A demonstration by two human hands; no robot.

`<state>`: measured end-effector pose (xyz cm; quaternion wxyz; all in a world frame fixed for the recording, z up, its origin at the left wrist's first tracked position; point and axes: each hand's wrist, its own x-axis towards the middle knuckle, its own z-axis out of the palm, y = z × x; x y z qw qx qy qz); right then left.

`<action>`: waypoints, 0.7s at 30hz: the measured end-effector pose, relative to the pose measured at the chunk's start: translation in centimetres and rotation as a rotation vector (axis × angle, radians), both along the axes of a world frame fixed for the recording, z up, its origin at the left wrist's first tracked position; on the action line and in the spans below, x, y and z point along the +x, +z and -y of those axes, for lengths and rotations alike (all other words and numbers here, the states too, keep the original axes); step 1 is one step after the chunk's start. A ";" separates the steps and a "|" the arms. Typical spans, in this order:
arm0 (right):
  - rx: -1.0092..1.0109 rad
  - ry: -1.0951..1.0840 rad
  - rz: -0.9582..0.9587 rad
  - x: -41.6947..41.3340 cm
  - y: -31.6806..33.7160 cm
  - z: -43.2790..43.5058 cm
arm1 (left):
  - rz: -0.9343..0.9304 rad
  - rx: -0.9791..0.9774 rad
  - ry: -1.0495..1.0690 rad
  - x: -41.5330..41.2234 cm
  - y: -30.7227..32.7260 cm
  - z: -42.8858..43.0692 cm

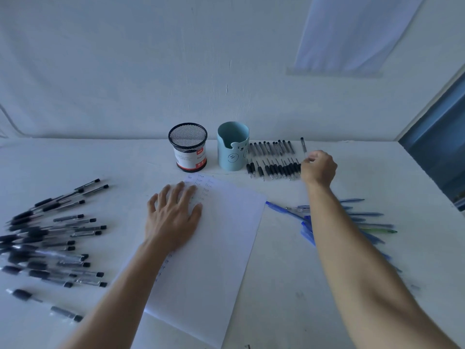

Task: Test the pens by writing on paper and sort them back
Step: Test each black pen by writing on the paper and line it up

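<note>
A white sheet of paper (221, 238) lies in front of me with small handwritten words near its top edge. My left hand (173, 215) rests flat on it, fingers spread. My right hand (318, 168) reaches to the far right and pinches a black pen (303, 146) by its lower end, right beside a neat row of black pens (273, 157). A loose pile of black pens (50, 243) covers the table's left side. Several blue pens (364, 222) lie to the right, partly hidden under my right forearm.
A black mesh pen cup (188, 147) and a light blue bear-faced holder (232, 147) stand at the back by the wall. The white table (289, 285) ends at the wall behind and at an edge on the far right.
</note>
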<state>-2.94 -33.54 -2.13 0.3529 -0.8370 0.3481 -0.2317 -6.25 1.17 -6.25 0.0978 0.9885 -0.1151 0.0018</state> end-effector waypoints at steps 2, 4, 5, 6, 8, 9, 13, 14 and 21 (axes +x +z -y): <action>0.011 -0.020 -0.030 0.8 -0.1 0.6 | 0.001 0.004 0.002 0.0 0.0 0.0; 0.026 -0.030 -0.050 1.3 -0.2 0.9 | 0.006 0.001 0.002 0.0 -0.1 0.0; 0.031 -0.030 -0.057 1.6 -0.2 1.0 | 0.011 -0.003 0.002 0.0 -0.1 0.0; 0.034 -0.024 -0.064 1.7 -0.2 1.0 | 0.013 -0.007 0.001 0.0 -0.1 0.0; 0.038 0.007 -0.078 2.0 -0.2 0.9 | 0.016 -0.004 -0.002 0.1 -0.1 0.0; 0.041 0.027 -0.085 2.1 -0.2 0.8 | 0.018 -0.002 -0.003 0.1 -0.1 0.0; 0.045 0.082 -0.082 2.2 0.1 0.0 | 0.022 -0.002 0.000 0.1 -0.2 0.0; 0.045 0.084 -0.078 2.1 0.1 -0.2 | 0.020 0.003 0.000 0.1 -0.2 0.0; 0.072 0.096 -0.113 1.5 0.4 -0.8 | 0.014 -0.002 0.002 0.1 -0.2 0.0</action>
